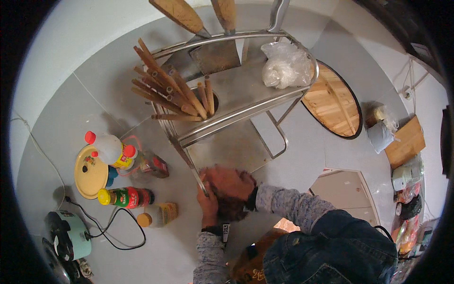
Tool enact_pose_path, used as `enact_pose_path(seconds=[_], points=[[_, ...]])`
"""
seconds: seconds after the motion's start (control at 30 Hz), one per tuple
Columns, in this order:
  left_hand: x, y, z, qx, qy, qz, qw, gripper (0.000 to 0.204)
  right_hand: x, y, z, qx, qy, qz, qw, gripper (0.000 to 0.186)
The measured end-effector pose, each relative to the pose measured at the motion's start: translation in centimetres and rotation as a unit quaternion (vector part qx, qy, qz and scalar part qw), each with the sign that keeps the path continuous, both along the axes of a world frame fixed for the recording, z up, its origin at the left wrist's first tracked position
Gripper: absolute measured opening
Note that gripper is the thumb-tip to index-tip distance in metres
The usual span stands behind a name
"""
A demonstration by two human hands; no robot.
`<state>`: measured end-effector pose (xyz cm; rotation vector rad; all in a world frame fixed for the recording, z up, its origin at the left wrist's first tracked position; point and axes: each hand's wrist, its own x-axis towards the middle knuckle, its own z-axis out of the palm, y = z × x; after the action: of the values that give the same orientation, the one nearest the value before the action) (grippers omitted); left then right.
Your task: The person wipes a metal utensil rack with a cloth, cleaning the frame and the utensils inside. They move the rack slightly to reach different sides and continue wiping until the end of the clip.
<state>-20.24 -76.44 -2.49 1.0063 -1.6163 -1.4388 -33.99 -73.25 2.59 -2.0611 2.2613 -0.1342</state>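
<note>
A stainless steel kitchen rack (246, 102) stands before me, holding chopsticks (177, 92) in a round hole, two wooden-handled cleavers (215, 57) and a clear plastic bag (286, 66). My left hand (207, 204) is closed round the lower end of the rack's near left leg. Just to its right, my right hand (231, 182) is smeared by motion at the rack's lower plate, its fingers not distinct. A dark reddish-brown, soft-looking thing (232, 207) shows below the right hand; its kind is unclear.
Left of the rack are a white bottle (111, 150), a yellow lid (90, 173), a yellow-capped sauce bottle (127, 197) and an orange-capped jar (161, 215). A mint-green cooker (71, 234) with a black cord sits far left. A round wooden board (333, 102) leans behind right.
</note>
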Motion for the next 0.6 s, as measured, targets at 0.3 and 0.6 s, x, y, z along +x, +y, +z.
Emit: enact_pose_path(seconds=[0.3,0.6], points=[[0.2,0.6,3.2,0.072,-0.052,-0.012,0.996,0.037,-10.7,1.5,-1.6,-0.153,-0.058,-0.112,0.98,0.034],[0.1,0.0,1.1,0.025,-0.047,0.0,0.999,0.039,-1.3,1.4,-1.6,-0.082,-0.134,-0.03,0.987,0.025]])
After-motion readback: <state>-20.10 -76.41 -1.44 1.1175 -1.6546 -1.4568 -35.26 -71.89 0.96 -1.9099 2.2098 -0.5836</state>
